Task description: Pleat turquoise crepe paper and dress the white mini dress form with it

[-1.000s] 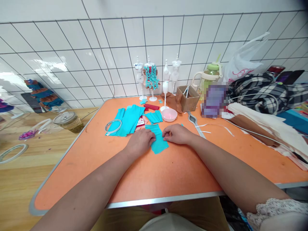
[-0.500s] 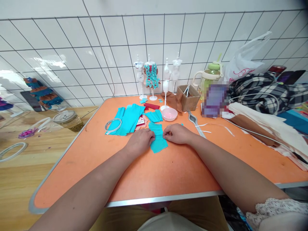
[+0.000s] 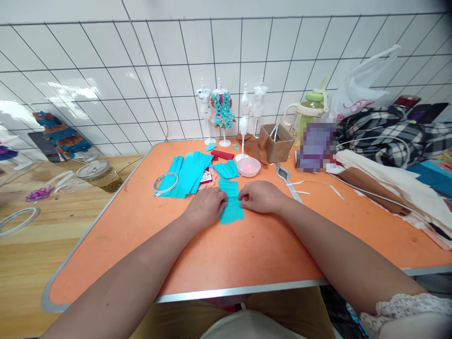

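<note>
The left hand [image 3: 206, 205] and the right hand [image 3: 262, 197] were held with curled fingers at opposite edges of a turquoise cloth [image 3: 231, 207]; whether it was pinched could not be told (the fingertips were partly hidden). The cloth was laid out on the orange bench [image 3: 247, 259], between the two. A shorter turquoise piece [image 3: 226, 170] was placed just beyond, beside a pink bowl [image 3: 248, 168]. Farther left, larger turquoise sheets [image 3: 196, 172] were topped by a pale ring [image 3: 161, 192]. Behind, four small mannequins [image 3: 223, 112] were stood near a cardboard box [image 3: 282, 151].
</note>
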A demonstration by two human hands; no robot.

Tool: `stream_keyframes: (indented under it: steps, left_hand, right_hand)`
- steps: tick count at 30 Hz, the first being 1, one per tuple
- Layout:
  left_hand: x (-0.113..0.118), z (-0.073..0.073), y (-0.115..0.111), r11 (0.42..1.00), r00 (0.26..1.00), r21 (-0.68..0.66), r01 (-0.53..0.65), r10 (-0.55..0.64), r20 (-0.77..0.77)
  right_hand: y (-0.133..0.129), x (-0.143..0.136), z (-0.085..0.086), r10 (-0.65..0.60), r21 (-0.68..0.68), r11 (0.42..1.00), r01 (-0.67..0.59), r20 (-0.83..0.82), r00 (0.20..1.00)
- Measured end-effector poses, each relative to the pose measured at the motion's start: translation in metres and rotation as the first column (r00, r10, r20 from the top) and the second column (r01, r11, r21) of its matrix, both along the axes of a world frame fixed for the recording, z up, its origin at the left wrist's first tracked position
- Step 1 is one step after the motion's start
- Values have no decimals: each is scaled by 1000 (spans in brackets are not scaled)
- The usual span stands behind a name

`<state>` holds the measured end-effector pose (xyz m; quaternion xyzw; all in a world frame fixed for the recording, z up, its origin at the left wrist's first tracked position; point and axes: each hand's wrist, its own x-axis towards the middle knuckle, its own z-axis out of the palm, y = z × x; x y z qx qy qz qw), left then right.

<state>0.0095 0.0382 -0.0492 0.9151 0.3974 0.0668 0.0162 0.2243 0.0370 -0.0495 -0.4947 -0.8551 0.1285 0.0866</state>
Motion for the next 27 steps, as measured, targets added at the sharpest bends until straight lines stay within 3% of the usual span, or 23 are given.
stream_keyframes:
  steps: [12, 19, 27]
  left_hand:
    - [2, 3, -1, 999, 999, 16, 31, -31, -18]
    - [1, -1, 1, 999, 999, -9, 33, -33, 7]
    - [1, 0, 2, 999, 999, -50, 9, -7, 32]
  right_hand:
    - [0, -1, -3, 53, -31, 998, -54, -29, 998]
    - [1, -3, -4, 5, -24, 1000, -6, -58, 998]
    - [1, -4, -5, -120, -116, 987, 108, -98, 988]
